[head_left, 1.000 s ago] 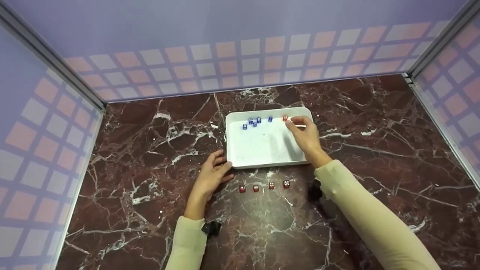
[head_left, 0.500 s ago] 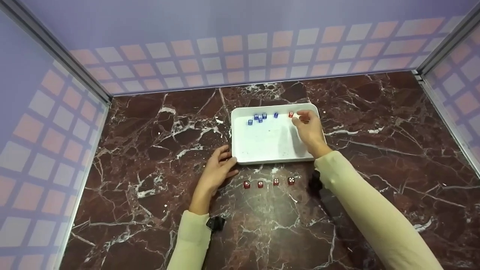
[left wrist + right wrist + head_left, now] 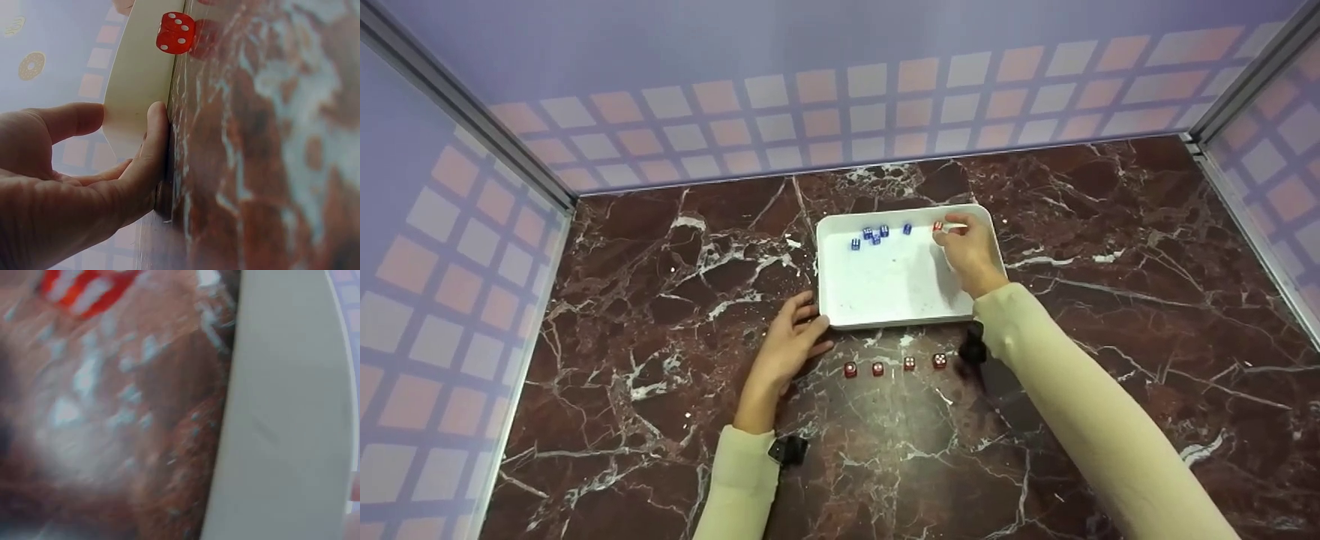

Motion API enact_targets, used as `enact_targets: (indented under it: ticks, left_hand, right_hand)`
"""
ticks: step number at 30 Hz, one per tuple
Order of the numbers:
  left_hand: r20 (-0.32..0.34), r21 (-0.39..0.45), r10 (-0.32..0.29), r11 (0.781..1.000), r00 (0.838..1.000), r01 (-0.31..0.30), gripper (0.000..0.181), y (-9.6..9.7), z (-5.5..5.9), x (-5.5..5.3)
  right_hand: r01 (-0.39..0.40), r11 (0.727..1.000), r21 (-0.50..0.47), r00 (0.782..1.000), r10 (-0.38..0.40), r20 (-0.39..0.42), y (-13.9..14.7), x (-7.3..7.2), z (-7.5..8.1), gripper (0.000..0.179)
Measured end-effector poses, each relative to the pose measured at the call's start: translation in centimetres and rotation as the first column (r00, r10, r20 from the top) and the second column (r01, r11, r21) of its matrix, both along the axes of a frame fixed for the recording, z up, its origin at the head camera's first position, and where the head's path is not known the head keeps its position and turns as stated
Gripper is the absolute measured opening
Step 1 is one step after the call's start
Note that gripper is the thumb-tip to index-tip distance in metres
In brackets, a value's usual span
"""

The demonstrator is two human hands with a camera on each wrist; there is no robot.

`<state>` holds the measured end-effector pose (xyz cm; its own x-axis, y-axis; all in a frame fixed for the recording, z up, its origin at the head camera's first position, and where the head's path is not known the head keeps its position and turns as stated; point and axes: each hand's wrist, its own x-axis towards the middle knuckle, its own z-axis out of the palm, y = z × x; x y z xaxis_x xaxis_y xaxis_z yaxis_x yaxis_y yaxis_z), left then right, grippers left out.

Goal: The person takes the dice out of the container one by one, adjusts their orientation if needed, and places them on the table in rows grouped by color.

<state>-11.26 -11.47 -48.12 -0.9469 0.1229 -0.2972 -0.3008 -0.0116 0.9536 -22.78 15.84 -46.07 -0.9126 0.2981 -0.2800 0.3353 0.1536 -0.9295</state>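
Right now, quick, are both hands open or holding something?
Left hand: open, touching the white tray.
Right hand: at a red die; can't tell if it's pinching it.

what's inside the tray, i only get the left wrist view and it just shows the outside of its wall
Observer: In the head view, the white tray holds five blue dice and one red die, all toward its far side.
Operator: ok, anyone reaching in there
Observer: Yes, the right hand is over the tray, its thumb and a finger at that red die; I can't tell whether they touch it.
Operator: and how many are outside it
Observer: Four red dice, set apart in a row on the table, on the person's side of the tray.
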Motion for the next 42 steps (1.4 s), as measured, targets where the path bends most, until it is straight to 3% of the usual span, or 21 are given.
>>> enact_targets:
  ticks: [6,13,18,24,33,42]
  left_hand:
    - [-0.002,-0.008,0.002,1.0,1.0,-0.002,0.064,-0.2,0.1,0.1]
    - [-0.01,-0.007,-0.001,1.0,1.0,0.001,0.064,0.0,0.1,0.1]
    - [-0.012,-0.014,-0.003,1.0,1.0,0.003,0.064,-0.1,0.1,0.2]
    - [-0.009,-0.013,0.006,1.0,1.0,-0.006,0.063,0.0,0.2,0.1]
    - [0.004,-0.01,0.005,1.0,1.0,-0.005,0.066,-0.1,0.3,0.2]
    - [-0.006,-0.014,0.0,1.0,1.0,0.0,0.066,-0.2,0.2,0.1]
  right_hand:
    - [0.047,0.996,0.07,0.998,-0.05,0.041,-0.6,-0.7,-0.1,0.034]
    - [0.112,0.971,0.211,0.992,-0.121,0.032,-0.9,-1.1,-0.3,0.018]
    - [0.127,0.974,0.19,0.99,-0.136,0.038,-1.0,-1.1,-0.4,0.017]
    - [0.094,0.964,0.251,0.994,-0.106,0.035,-1.2,-1.2,-0.5,0.02]
    - [-0.019,0.921,0.388,0.996,-0.017,0.089,-1.1,-0.9,-0.6,0.018]
    - [-0.106,0.9,0.423,0.992,0.064,0.113,-0.9,-1.1,-0.6,0.018]
